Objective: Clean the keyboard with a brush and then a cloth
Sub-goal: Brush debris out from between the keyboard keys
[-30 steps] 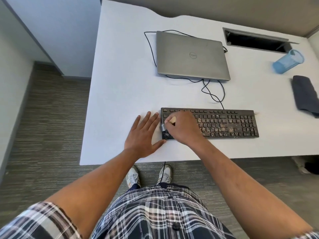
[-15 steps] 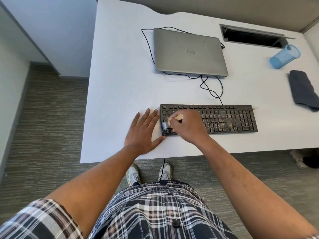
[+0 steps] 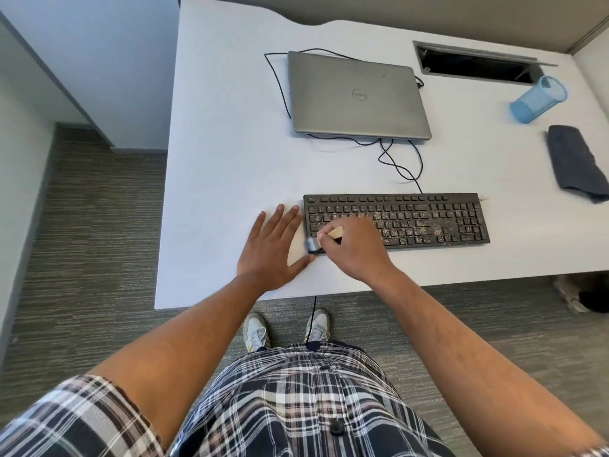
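Note:
A black keyboard (image 3: 428, 219) lies near the front edge of the white desk (image 3: 230, 159), its keys sprinkled with tan crumbs. My right hand (image 3: 356, 249) grips a small brush (image 3: 316, 240) with a pale wooden handle and a metal ferrule. The bristles sit at the keyboard's front left corner. My left hand (image 3: 273, 249) rests flat on the desk beside the keyboard's left end, fingers spread, thumb touching its front corner. A dark grey cloth (image 3: 576, 159) lies crumpled at the desk's right edge.
A closed silver laptop (image 3: 356, 97) sits behind the keyboard with black cables (image 3: 398, 163) looping between them. A blue mesh cup (image 3: 537, 100) lies tipped at the back right, near a cable slot (image 3: 478, 64). The keyboard cable hangs over the front edge.
The brush has shifted slightly down toward the keyboard's front left corner. My left hand stays flat in place. The view has moved a little.

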Tool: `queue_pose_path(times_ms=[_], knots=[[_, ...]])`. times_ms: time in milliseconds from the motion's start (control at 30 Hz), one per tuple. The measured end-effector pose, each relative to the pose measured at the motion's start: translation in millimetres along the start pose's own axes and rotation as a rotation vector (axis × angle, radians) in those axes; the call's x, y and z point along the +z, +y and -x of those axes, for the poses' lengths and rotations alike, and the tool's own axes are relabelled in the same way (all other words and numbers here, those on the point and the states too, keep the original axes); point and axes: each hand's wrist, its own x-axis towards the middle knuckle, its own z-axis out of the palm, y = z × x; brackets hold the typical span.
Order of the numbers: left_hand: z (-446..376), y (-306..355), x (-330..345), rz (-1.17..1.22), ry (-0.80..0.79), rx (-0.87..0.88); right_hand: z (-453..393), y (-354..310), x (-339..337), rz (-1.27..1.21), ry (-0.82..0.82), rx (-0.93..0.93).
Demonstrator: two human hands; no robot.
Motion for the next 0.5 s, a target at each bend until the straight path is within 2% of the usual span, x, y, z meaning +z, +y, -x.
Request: queue_pose_path(times_ms=[67, 200, 333, 400, 500], knots=[[0, 0, 0, -0.005, 0.0, 0.005, 2, 2, -1, 0.015, -0.013, 0.016], [0, 0, 0, 0.009, 0.008, 0.003, 4, 6, -4, -0.098, 0.078, 0.034], [1, 0, 1, -0.003, 0.014, 0.009, 10, 12, 2, -0.059, 0.021, 0.071], [0, 0, 1, 0.006, 0.02, 0.006, 11, 16, -1, -0.018, 0.097, 0.076], [0, 0, 1, 0.008, 0.01, 0.004, 14, 16, -3, -0.122, 0.158, 0.062]])
